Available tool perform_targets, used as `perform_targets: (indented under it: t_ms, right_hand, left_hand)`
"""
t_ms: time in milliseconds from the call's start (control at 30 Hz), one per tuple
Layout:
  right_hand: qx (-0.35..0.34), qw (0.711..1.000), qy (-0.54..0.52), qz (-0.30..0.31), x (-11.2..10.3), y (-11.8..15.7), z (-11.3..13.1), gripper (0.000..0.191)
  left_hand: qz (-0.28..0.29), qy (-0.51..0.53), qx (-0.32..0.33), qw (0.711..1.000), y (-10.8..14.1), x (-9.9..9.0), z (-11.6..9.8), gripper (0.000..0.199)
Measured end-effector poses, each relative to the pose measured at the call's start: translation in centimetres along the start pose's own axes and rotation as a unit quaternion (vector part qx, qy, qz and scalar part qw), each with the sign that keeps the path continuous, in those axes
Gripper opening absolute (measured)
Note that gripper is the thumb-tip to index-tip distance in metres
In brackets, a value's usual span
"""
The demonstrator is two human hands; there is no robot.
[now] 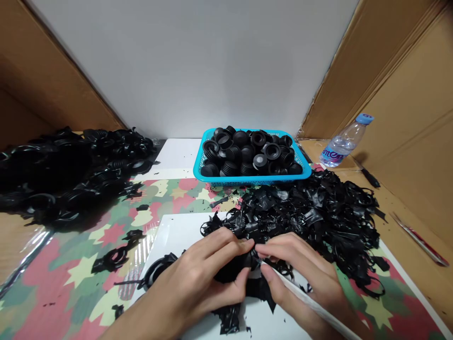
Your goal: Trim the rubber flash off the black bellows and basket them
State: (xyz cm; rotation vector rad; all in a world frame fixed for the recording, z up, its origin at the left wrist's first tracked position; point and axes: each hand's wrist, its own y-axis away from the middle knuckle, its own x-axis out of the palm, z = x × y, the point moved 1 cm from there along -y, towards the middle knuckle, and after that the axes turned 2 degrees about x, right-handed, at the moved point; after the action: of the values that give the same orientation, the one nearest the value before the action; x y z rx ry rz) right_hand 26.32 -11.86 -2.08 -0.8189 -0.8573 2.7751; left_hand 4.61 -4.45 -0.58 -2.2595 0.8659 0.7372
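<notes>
At far left sits a heap of black rubber parts (81, 189); nearer the middle, my left hand (207, 271) pinches one black part (231, 268) between thumb and fingers, low over a white board (179, 229), in front of a blue basket (247, 179). My right hand (306, 271) closes round a white stick (311, 303), its tip beside that part, with black scraps (318, 212) behind and a bottle (341, 144) beyond.

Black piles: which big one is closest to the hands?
The heap of shredded scraps, just beyond the right hand. The round ribbed pieces sit farther back in the blue basket, and the other heap lies off to the left.
</notes>
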Motion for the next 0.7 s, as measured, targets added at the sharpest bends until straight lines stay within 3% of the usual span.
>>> perform_targets:
  t_ms: [100, 267, 400, 567, 700]
  right_hand:
    - [-0.017, 1.000, 0.022, 0.012, 0.6, 0.6, -0.7, 0.033]
    - [-0.064, 0.992, 0.112, 0.011, 0.7, 0.6, -0.5, 0.025]
    - [-0.099, 0.976, 0.196, 0.010, 0.9, 0.2, -0.1, 0.021]
    - [0.013, 0.980, 0.181, -0.084, 0.7, 0.4, -1.0, 0.023]
    - [0.049, 0.998, 0.040, -0.019, -0.3, 0.4, -0.7, 0.025]
  left_hand:
    - [-0.009, -0.042, 0.027, 0.999, 0.1, 0.2, 0.1, 0.035]
    - [-0.020, -0.098, 0.064, 0.993, 0.2, 0.6, 0.3, 0.029]
    - [-0.008, -0.070, 0.038, 0.997, 0.2, 0.7, 0.2, 0.028]
    - [0.004, -0.046, 0.012, 0.999, 0.3, 0.6, -0.2, 0.034]
    - [-0.008, -0.034, -0.035, 0.999, -0.1, 0.4, 0.0, 0.036]
